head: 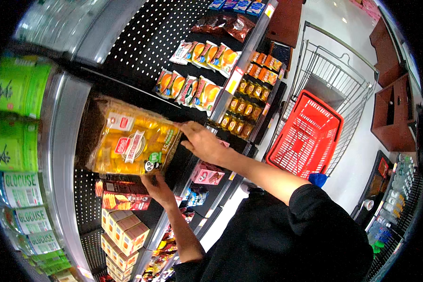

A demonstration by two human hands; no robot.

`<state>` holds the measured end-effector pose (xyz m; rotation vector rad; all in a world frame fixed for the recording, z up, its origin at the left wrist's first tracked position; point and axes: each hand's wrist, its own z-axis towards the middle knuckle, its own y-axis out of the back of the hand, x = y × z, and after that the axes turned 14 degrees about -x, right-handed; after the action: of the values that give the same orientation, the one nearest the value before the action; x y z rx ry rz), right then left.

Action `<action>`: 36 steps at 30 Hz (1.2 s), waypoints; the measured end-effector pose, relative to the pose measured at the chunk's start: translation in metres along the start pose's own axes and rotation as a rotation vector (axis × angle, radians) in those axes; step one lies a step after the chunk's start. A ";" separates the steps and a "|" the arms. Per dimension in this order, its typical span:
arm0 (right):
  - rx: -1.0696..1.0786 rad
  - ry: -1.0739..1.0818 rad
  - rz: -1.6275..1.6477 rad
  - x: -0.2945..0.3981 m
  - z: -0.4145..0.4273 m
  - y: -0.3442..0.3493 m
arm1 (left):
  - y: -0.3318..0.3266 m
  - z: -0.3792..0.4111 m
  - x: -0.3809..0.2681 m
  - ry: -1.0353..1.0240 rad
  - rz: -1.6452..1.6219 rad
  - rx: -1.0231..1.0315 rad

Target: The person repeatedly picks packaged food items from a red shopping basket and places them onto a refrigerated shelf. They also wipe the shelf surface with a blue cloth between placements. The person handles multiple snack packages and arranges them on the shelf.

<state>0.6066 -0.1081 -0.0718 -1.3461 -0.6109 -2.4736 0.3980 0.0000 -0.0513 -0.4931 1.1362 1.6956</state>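
Observation:
A large clear plastic bag of yellow, individually wrapped baked snacks (pixel 135 141) is held between my two hands at the shelf. My right hand (pixel 202 141) pinches its upper right corner, thumb and fingers at the edge. At the bag's lower edge, beside a printed panda, is my left hand (pixel 158 190); its fingertips are partly hidden by the bag. The bag's printed face is turned up towards me. Boxes of red-packed biscuits (pixel 127 201) lie just below it on the shelf.
Packaged cakes (pixel 208 93) lie on the black shelf above my right hand. Cream-coloured boxes (pixel 127 234) are stacked lower down. Green packs (pixel 19 88) line the left. A metal shopping cart (pixel 359 116) with a red plastic basket (pixel 333 141) stands in the aisle to the right.

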 end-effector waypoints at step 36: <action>0.033 -0.550 -0.471 -0.137 -0.210 0.218 | -0.025 -0.083 -0.040 -0.471 0.433 -0.136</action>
<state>0.6166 -0.3960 -0.2372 -2.0899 -1.2026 -2.3839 0.4227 -0.0901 -0.0718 0.0898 0.8186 2.1273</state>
